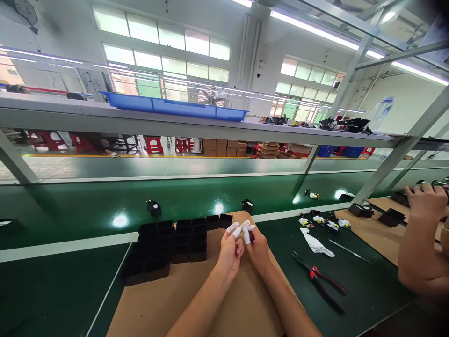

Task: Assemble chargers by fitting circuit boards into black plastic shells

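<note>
My left hand and my right hand meet over a brown cardboard sheet. White finger covers wrap the thumb and fingertips of both. The fingertips are pinched together and touch those of the other hand; whatever sits between them is too small or hidden to name. Left of my hands, several black open boxes stand in rows on the cardboard. To the right lie long-nosed pliers with red and black handles, a white cloth and a thin metal rod.
Small white, yellow and black assemblies lie beyond the cloth. Black parts rest on the green belt. A co-worker's arm reaches in at right. Overhead, a shelf carries a blue tray; slanted metal posts hold it.
</note>
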A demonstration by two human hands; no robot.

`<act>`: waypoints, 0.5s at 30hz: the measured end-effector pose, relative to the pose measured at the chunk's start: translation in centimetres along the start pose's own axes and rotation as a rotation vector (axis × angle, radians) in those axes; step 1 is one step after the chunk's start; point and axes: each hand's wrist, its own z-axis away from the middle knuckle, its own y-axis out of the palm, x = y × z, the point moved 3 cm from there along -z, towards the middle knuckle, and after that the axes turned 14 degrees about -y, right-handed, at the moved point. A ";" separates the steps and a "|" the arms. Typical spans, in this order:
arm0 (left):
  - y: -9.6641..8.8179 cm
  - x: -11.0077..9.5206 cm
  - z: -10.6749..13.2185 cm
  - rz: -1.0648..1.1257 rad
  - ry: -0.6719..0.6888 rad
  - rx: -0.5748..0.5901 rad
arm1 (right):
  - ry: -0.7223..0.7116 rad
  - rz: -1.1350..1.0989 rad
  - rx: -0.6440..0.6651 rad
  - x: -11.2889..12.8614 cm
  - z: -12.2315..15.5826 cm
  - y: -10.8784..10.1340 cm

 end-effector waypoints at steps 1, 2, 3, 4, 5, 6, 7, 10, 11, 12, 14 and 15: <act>0.2 0.0 0.2 0.003 -0.004 0.020 | 0.001 -0.004 -0.002 -0.1 0.0 0.0; 0.3 -0.1 0.5 0.006 -0.007 0.041 | 0.002 -0.011 -0.002 -0.1 0.1 0.1; 0.5 -0.1 0.7 0.009 -0.011 0.063 | 0.004 -0.019 0.000 -0.1 0.1 0.1; 0.7 -0.3 0.9 0.011 -0.016 0.084 | 0.007 -0.030 0.001 -0.1 0.1 0.2; 0.8 -0.4 1.1 0.013 -0.022 0.101 | 0.012 -0.044 0.001 0.0 0.2 0.2; 1.0 -0.5 1.2 0.016 -0.028 0.114 | 0.017 -0.058 -0.001 0.1 0.2 0.3; 1.1 -0.5 1.4 0.019 -0.036 0.123 | 0.022 -0.072 -0.007 0.2 0.1 0.3; 1.3 -0.5 1.5 0.028 -0.056 0.131 | 0.039 -0.114 -0.035 0.5 0.0 0.2; 1.3 -0.3 1.5 0.030 -0.062 0.129 | 0.044 -0.125 -0.043 0.5 -0.1 0.1; 1.3 -0.2 1.4 0.032 -0.067 0.126 | 0.048 -0.133 -0.051 0.5 -0.2 0.0; 1.3 0.1 1.4 0.036 -0.076 0.120 | 0.050 -0.137 -0.062 0.5 -0.3 -0.1; 1.2 0.2 1.4 0.039 -0.080 0.117 | 0.048 -0.134 -0.065 0.5 -0.3 -0.1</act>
